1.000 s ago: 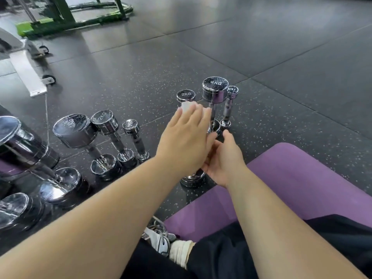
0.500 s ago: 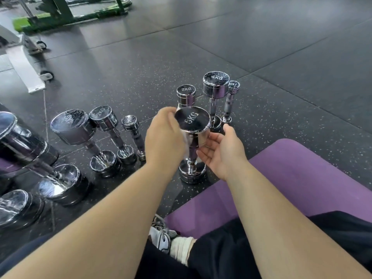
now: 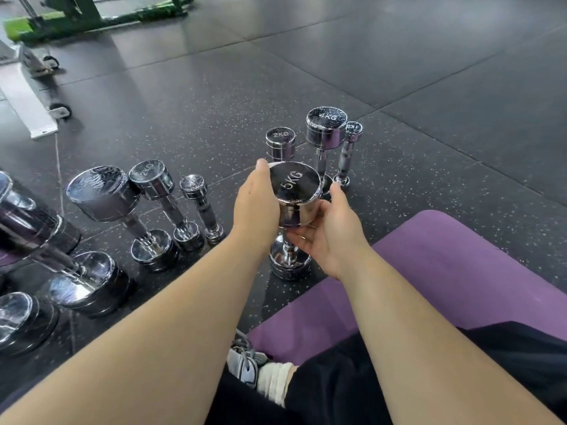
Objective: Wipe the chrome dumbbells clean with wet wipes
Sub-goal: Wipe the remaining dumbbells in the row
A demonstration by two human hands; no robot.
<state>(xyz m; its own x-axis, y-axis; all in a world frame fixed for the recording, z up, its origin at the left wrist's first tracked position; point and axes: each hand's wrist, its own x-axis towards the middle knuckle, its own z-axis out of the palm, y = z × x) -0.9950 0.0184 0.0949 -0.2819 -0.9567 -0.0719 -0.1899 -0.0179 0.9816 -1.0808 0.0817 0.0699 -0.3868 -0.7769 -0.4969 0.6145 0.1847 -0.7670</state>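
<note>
Chrome, mirror-bright, covers the 5KG dumbbell (image 3: 294, 187), which stands upright on its lower head on the speckled black rubber floor (image 3: 214, 102), just off the edge of the matte purple mat (image 3: 460, 271); its round, flat top face bears stamped lettering; the left hand (image 3: 254, 207) curls round the left of the upper cylinder, pressing a sliver of white wet wipe (image 3: 274, 165) to the rim; the right hand (image 3: 333, 231) cups the cylinder's right side and underside, fingers bent beneath it; behind stand a 2KG dumbbell (image 3: 280, 144), a 4KG dumbbell (image 3: 325, 127) and a slim dumbbell (image 3: 348, 151); more chrome dumbbells (image 3: 104, 194) stand in a row to the left.
</note>
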